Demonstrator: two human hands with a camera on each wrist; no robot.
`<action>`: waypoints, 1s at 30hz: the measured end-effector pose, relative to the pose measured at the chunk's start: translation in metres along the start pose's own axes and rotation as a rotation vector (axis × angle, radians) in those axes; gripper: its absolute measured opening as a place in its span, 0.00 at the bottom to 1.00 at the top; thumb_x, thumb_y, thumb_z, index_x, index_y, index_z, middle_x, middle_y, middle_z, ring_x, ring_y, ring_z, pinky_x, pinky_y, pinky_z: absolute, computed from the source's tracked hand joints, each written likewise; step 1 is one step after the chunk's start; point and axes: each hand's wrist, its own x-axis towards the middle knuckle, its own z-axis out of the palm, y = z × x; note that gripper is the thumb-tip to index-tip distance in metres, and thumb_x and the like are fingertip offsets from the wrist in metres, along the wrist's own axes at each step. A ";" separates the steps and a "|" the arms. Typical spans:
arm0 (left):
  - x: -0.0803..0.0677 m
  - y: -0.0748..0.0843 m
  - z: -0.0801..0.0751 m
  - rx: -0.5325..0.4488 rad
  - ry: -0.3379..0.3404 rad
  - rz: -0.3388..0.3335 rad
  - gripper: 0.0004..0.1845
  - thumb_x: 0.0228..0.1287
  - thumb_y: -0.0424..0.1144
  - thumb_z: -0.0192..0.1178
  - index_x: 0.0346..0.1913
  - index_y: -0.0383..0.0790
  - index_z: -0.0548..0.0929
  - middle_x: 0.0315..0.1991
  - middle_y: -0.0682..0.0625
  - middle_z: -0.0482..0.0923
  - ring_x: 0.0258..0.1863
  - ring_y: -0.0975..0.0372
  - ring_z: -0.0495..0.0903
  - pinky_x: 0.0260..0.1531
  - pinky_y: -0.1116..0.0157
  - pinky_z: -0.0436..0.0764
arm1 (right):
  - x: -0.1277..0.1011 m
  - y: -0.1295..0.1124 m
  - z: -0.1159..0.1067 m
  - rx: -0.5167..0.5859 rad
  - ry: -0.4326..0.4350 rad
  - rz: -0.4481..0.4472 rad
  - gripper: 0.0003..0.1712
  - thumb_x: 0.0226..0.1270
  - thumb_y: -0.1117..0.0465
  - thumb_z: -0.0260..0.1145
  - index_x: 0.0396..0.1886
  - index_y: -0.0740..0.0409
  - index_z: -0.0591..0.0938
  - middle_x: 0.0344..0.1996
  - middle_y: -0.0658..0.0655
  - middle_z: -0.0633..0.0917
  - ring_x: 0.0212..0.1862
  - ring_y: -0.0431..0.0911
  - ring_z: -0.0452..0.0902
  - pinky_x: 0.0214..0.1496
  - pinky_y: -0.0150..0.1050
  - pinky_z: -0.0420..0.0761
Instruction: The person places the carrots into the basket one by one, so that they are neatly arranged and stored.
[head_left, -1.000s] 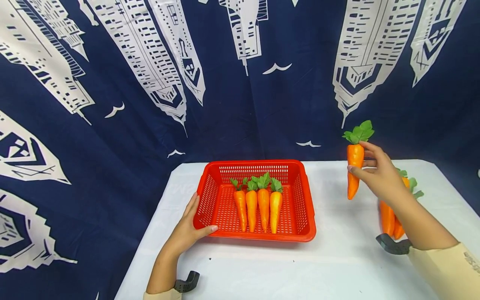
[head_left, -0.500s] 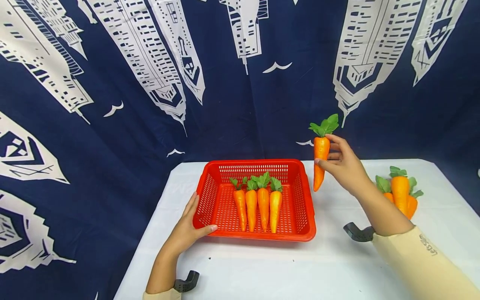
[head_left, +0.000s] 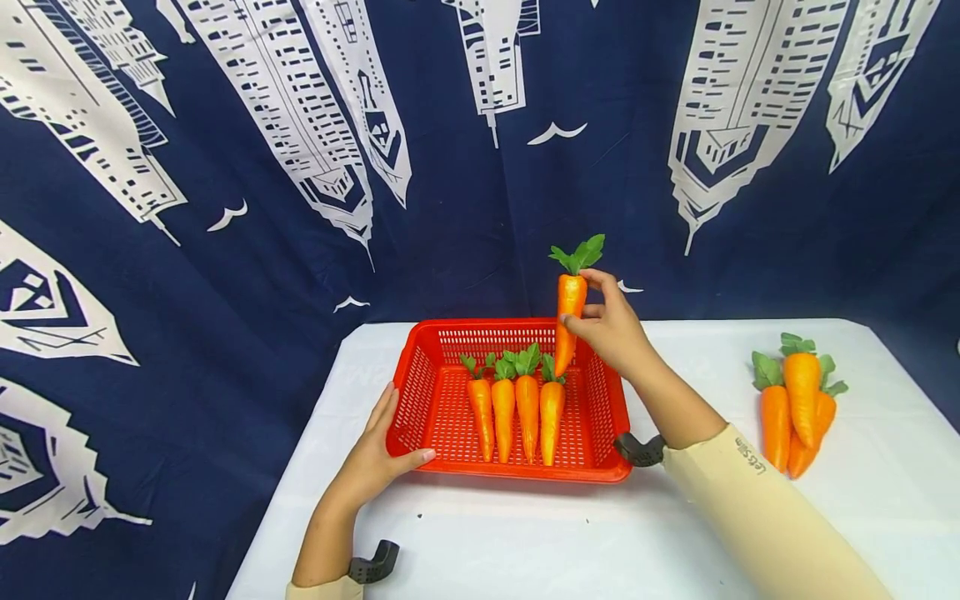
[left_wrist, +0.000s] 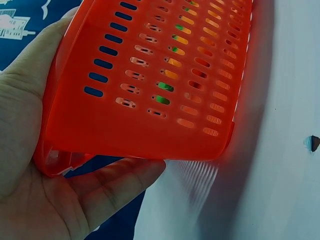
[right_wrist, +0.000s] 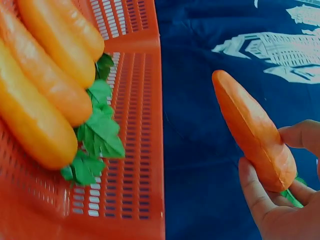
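From the head view I see my right hand [head_left: 611, 329] raised over the far right part of the red basket [head_left: 600, 454], its grip pinching a toy carrot [head_left: 568, 312] near the top, thumb on one side and fingers on the other. The carrot hangs nearly upright, green leaves up and tip pointing down toward the basket's inside, above and just behind the row already there. In the right wrist view the same carrot [right_wrist: 252, 131] lies between my fingertips [right_wrist: 250, 187] and thumb, in the air beside the basket's far wall [right_wrist: 137, 125], not touching it. Four carrots [head_left: 516, 408] lie side by side on the basket floor, leaves toward the far wall and tips toward me, each touching or just beside its neighbour. My left hand [head_left: 375, 458] rests against the basket's near left corner; the left wrist view shows the palm and straight fingers [left_wrist: 107, 187] cupping that corner [left_wrist: 65, 150] from outside and below, the grip spread rather than curled tight. The basket sits on the white table [head_left: 525, 542]. Well apart to the right on the table lies a small pile of three more carrots [head_left: 795, 404], touching one another, leaves pointing away from me. Behind the table hangs a navy cloth [head_left: 187, 250] printed with white skyscrapers and birds.
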 end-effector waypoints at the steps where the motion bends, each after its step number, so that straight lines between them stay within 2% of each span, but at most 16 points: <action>1: 0.000 0.000 0.000 0.001 -0.001 -0.002 0.64 0.52 0.53 0.77 0.83 0.57 0.42 0.82 0.65 0.33 0.82 0.48 0.47 0.74 0.34 0.56 | 0.002 0.000 0.005 0.000 -0.008 0.000 0.46 0.67 0.63 0.69 0.79 0.48 0.55 0.76 0.62 0.61 0.60 0.61 0.81 0.56 0.51 0.86; 3: 0.000 0.000 0.000 0.002 -0.002 -0.003 0.64 0.52 0.53 0.77 0.83 0.57 0.42 0.82 0.66 0.33 0.82 0.48 0.48 0.74 0.34 0.56 | 0.006 -0.001 0.014 -0.015 -0.020 -0.010 0.45 0.67 0.63 0.70 0.79 0.46 0.58 0.74 0.62 0.63 0.58 0.60 0.81 0.53 0.49 0.86; 6: 0.000 0.000 0.000 0.003 0.000 -0.004 0.64 0.52 0.54 0.77 0.82 0.58 0.42 0.82 0.65 0.33 0.82 0.48 0.48 0.74 0.34 0.56 | 0.011 0.001 0.026 -0.053 -0.034 -0.026 0.44 0.66 0.63 0.71 0.77 0.44 0.62 0.71 0.63 0.64 0.53 0.59 0.82 0.45 0.40 0.87; 10: 0.001 0.000 0.000 0.001 0.004 -0.007 0.64 0.52 0.55 0.77 0.82 0.59 0.42 0.83 0.64 0.33 0.82 0.48 0.48 0.73 0.33 0.56 | 0.016 0.005 0.039 -0.072 -0.088 -0.007 0.41 0.65 0.63 0.72 0.75 0.43 0.66 0.69 0.64 0.62 0.43 0.53 0.80 0.36 0.33 0.83; 13: 0.001 -0.001 0.000 0.002 0.004 -0.009 0.63 0.52 0.55 0.77 0.82 0.60 0.42 0.83 0.64 0.33 0.82 0.48 0.48 0.73 0.33 0.56 | 0.020 0.009 0.050 -0.041 -0.154 0.023 0.40 0.65 0.64 0.71 0.75 0.43 0.67 0.70 0.65 0.60 0.37 0.48 0.76 0.33 0.31 0.80; 16: 0.000 -0.002 0.000 0.005 0.003 -0.008 0.63 0.52 0.55 0.77 0.82 0.59 0.42 0.83 0.64 0.33 0.82 0.48 0.48 0.73 0.33 0.56 | 0.023 0.015 0.059 -0.023 -0.199 0.060 0.39 0.67 0.65 0.70 0.75 0.44 0.68 0.70 0.66 0.59 0.32 0.47 0.76 0.33 0.32 0.79; 22: 0.001 -0.001 0.000 0.004 0.008 0.006 0.63 0.52 0.54 0.77 0.82 0.59 0.43 0.83 0.64 0.34 0.82 0.48 0.48 0.73 0.34 0.56 | 0.025 0.029 0.073 -0.134 -0.249 0.092 0.33 0.72 0.65 0.63 0.75 0.51 0.69 0.63 0.68 0.64 0.33 0.59 0.84 0.33 0.36 0.83; 25: 0.002 -0.002 0.000 0.002 0.007 0.009 0.63 0.52 0.54 0.77 0.82 0.59 0.42 0.83 0.65 0.34 0.82 0.49 0.47 0.74 0.34 0.56 | 0.026 0.034 0.076 -0.192 -0.255 0.085 0.32 0.70 0.65 0.64 0.73 0.52 0.71 0.60 0.69 0.67 0.34 0.60 0.83 0.31 0.35 0.82; 27: 0.002 -0.002 0.000 0.001 0.006 0.008 0.63 0.52 0.54 0.77 0.82 0.58 0.42 0.83 0.65 0.33 0.82 0.49 0.47 0.73 0.34 0.56 | 0.026 0.038 0.079 -0.250 -0.258 0.079 0.32 0.69 0.65 0.66 0.72 0.51 0.73 0.60 0.69 0.69 0.36 0.59 0.81 0.35 0.36 0.81; 30: 0.002 -0.003 0.000 -0.001 0.004 0.004 0.63 0.52 0.54 0.77 0.82 0.58 0.43 0.82 0.66 0.33 0.82 0.49 0.47 0.74 0.34 0.55 | 0.026 0.041 0.083 -0.334 -0.270 0.059 0.31 0.67 0.64 0.69 0.70 0.51 0.75 0.60 0.69 0.72 0.44 0.57 0.79 0.46 0.42 0.81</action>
